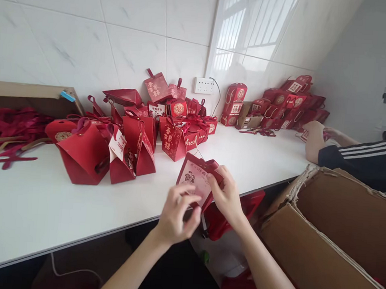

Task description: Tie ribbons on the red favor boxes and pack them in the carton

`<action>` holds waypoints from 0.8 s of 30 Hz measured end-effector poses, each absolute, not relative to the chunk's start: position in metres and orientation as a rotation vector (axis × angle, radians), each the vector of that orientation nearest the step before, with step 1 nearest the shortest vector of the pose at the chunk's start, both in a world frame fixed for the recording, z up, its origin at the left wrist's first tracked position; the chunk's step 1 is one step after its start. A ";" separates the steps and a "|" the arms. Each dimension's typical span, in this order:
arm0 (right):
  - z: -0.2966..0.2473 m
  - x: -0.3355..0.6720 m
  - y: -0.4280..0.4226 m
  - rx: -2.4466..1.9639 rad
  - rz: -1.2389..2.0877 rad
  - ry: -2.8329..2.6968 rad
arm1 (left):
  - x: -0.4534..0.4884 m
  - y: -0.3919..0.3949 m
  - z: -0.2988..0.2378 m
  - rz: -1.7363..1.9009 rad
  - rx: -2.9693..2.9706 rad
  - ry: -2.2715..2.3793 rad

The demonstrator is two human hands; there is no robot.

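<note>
Right hand [226, 194] holding red box [193, 179], frame centre; left hand [178, 214] half-curled, fingers apart, at its lower left (contact unclear). Other boxes [139, 131] on tabletop [83, 218], left of centre.

1. White socket panel [204, 85] on the marbled tile wall [64, 32], a dark cord [220, 94] curving down beside it.
2. Large open cardboard carton [321, 257] with ragged edges, beside the white desk [74, 211].
3. Another person's dark sleeve [362, 160], striped white.

Bright daylight; window-shaped glare on the wall tiles [252, 24].
</note>
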State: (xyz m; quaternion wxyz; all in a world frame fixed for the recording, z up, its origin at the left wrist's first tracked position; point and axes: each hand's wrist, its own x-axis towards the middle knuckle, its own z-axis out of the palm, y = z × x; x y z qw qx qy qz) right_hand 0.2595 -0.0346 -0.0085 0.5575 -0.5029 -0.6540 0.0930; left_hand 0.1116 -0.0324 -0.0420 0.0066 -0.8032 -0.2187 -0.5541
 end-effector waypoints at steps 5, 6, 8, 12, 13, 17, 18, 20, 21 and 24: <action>-0.003 0.273 -0.024 -1.041 0.348 -1.663 | 0.109 0.007 0.013 -1.666 -2.586 -0.911; -0.002 0.274 -0.022 -1.006 0.373 -1.681 | 0.109 0.014 0.024 -1.564 -2.704 -0.977; -0.002 0.275 -0.017 -0.951 0.426 -1.716 | 0.109 0.024 0.041 -1.356 -2.927 -1.077; -0.007 0.273 -0.009 -0.890 0.477 -1.719 | 0.107 0.033 0.047 -1.300 -3.107 -1.144; -0.009 0.271 -0.007 -0.890 0.443 -1.701 | 0.106 0.033 0.044 -1.383 -3.074 -1.175; -0.016 0.263 -0.007 -0.932 0.197 -1.709 | 0.107 0.033 0.027 -1.722 -2.917 -1.324; -0.017 0.261 -0.008 -0.935 0.141 -1.736 | 0.107 0.033 0.024 -1.759 -2.924 -1.338; -0.018 0.259 -0.008 -0.929 0.052 -1.784 | 0.108 0.033 0.020 -1.816 -2.966 -1.324; -0.018 0.259 -0.008 -0.930 0.020 -1.793 | 0.109 0.034 0.019 -1.859 -2.976 -1.306; -0.020 0.259 -0.007 -0.939 -0.030 -1.789 | 0.111 0.036 0.015 -2.069 -2.925 -1.184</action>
